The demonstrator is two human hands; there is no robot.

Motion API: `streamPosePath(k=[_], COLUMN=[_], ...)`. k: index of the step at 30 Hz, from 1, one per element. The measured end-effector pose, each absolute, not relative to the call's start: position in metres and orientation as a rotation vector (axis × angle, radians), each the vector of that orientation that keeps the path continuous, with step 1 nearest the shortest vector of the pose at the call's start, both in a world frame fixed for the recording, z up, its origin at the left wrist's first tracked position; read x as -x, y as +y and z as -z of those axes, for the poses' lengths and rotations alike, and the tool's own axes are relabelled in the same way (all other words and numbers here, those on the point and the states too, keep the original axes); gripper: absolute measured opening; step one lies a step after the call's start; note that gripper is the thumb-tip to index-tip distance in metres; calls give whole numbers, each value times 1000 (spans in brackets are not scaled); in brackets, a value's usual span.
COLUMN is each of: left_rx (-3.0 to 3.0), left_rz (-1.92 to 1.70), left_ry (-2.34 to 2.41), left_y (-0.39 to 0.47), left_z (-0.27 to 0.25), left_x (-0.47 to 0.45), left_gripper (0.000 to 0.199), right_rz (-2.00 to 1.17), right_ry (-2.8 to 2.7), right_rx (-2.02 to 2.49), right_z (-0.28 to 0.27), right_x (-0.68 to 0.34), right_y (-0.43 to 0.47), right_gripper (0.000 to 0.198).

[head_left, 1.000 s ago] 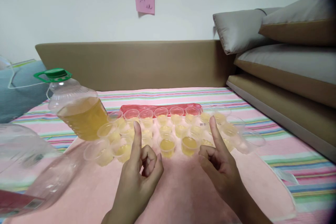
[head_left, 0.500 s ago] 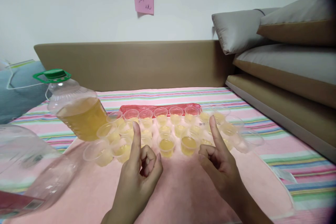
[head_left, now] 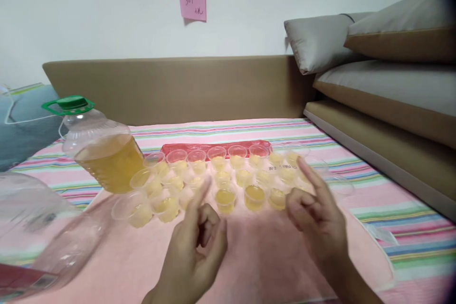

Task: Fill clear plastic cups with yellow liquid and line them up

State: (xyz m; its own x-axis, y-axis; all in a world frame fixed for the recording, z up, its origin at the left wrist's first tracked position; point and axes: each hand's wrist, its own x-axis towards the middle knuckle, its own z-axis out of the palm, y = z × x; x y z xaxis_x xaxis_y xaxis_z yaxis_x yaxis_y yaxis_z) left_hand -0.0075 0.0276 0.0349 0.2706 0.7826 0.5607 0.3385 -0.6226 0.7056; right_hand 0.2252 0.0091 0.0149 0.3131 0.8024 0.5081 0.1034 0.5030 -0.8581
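My left hand (head_left: 197, 242) is raised over the pink cloth, in front of the cups. Its index finger points up and the other fingers curl in, with nothing in them. My right hand (head_left: 318, 228) is held the same way further right, index fingertip overlapping the right-hand cups in view. Several clear plastic cups (head_left: 225, 198) stand in rows on the pink cloth (head_left: 249, 251), with yellowish liquid visible in many of them. Neither hand holds a cup; whether the fingertips touch any, I cannot tell.
A large clear jug (head_left: 110, 159) with a green cap, partly filled with yellow liquid, stands at left. Nearer lies a clear bottle (head_left: 67, 237). Red plastic packaging (head_left: 213, 146) lies behind the cups. Stacked cushions (head_left: 388, 85) rise at right; a brown board (head_left: 178, 88) backs the striped sheet.
My right hand has moved to the right, its index finger leaning further left. My left hand has shifted slightly right and lower, its index finger tilting to the right.
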Motion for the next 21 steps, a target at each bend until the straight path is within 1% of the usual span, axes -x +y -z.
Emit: streamPosePath(k=[3, 4, 5, 6, 8, 10, 13, 15, 18, 21], left_rx=[-2408, -2507, -2599, -2685, -2863, -2985, -3056, -3062, -3056, -3062], left_rz=[-1107, -1015, -936, -858, -754, -671, -561, -520, -530, -565], left_ry=[828, 766, 706, 647, 574, 517, 415, 395, 423, 422], left_y=[21, 19, 17, 15, 13, 11, 9, 8, 8, 8], left_z=[-37, -34, -29, -21, 0, 20, 39, 43, 42, 41], left_x=[1, -2, -6, -11, -21, -29, -36, -37, -38, -39], left_gripper=[23, 12, 9, 14, 30, 36, 31, 28, 34, 40], right_rz=[-236, -133, -61, -16, -28, -161, -421, -524, -574, -636], right_ry=[-1064, -1017, -958, -912, -914, -940, -1014, -1058, -1053, -1066], right_rx=[949, 959, 994, 1033, 1150, 1306, 1631, 1760, 1788, 1767], right_z=[-18, -17, -16, -13, -2, 10, 27, 35, 41, 46], right_x=[-272, -292, -313, -334, -373, -400, -418, -418, -412, -408], right_y=[15, 16, 17, 18, 18, 16, 12, 12, 15, 20], right_gripper=[52, 51, 51, 52, 59, 60, 82, 94, 98, 94])
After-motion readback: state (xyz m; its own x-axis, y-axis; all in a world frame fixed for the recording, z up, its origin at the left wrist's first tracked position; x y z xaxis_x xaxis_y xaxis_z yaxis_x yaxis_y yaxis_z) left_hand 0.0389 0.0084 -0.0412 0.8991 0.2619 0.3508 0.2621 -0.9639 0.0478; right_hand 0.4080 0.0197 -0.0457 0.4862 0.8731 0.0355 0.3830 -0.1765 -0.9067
